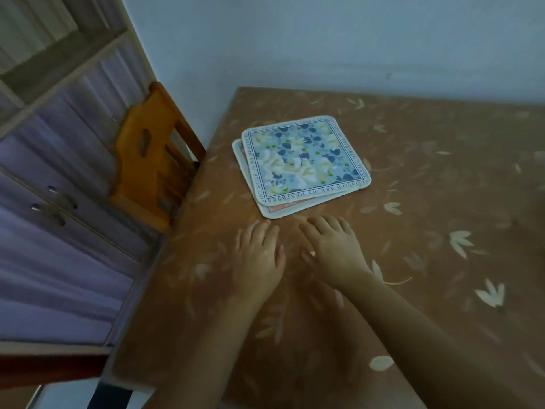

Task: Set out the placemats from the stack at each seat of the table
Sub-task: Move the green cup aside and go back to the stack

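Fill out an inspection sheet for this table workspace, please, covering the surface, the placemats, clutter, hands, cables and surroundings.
Surface: table under a brown cover with a pale leaf pattern.
Job's things: stack of placemats near the far left corner. The top one is blue floral, with at least two more offset beneath it. None is laid at a seat in view.
Clutter: nothing seen.
Grippers: left hand and right hand are side by side just short of the stack, fingers straight, holding nothing.
Cables: nothing seen.
Surroundings: wooden chair at the table's left edge, cabinet beyond it, pale wall behind.
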The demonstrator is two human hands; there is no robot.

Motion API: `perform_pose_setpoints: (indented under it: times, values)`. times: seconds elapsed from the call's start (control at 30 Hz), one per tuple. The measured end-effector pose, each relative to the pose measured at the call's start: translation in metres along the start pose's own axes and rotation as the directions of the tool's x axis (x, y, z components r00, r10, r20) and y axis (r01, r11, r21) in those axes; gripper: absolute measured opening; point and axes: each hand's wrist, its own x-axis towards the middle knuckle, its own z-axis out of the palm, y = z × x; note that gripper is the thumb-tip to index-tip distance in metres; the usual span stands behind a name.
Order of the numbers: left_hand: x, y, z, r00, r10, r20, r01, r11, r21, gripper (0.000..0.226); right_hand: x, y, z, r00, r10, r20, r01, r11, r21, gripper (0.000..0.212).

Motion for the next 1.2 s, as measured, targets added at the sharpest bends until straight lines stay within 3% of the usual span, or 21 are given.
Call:
perform_pose_setpoints:
  times: [0.27,0.5,0.8,0.97,1.2]
  values:
    - [0.044,-0.042,0.073,0.998,-0.005,0.063,0.009,0.998,-0.062,0.036,0.052,0.023,0.068,0.999,0.012,-0.041,-0.009,0.998,0.054,0.032]
    - [0.08,-0.062,0.101,0.995,0.092,0.03,-0.091,0.995,-0.038,0.032,0.095,0.046,0.093,0.979,0.009,-0.202,0.015,0.993,0.115,0.035]
    - [0.114,-0.075,0.113,0.981,0.189,0.031,-0.182,0.97,-0.164,0.031,0.128,0.063,0.103,0.978,-0.032,-0.204,0.074,0.977,0.2,0.032]
    - [0.122,-0.072,0.113,0.988,0.149,0.039,-0.135,0.961,-0.241,0.028,0.13,0.066,0.106,0.967,-0.09,-0.237,0.15,0.956,0.251,0.021]
    - [0.13,-0.078,0.107,0.998,0.034,0.044,-0.013,0.913,-0.408,0.02,0.132,0.066,0.102,0.977,-0.035,-0.212,0.116,0.915,0.385,0.014]
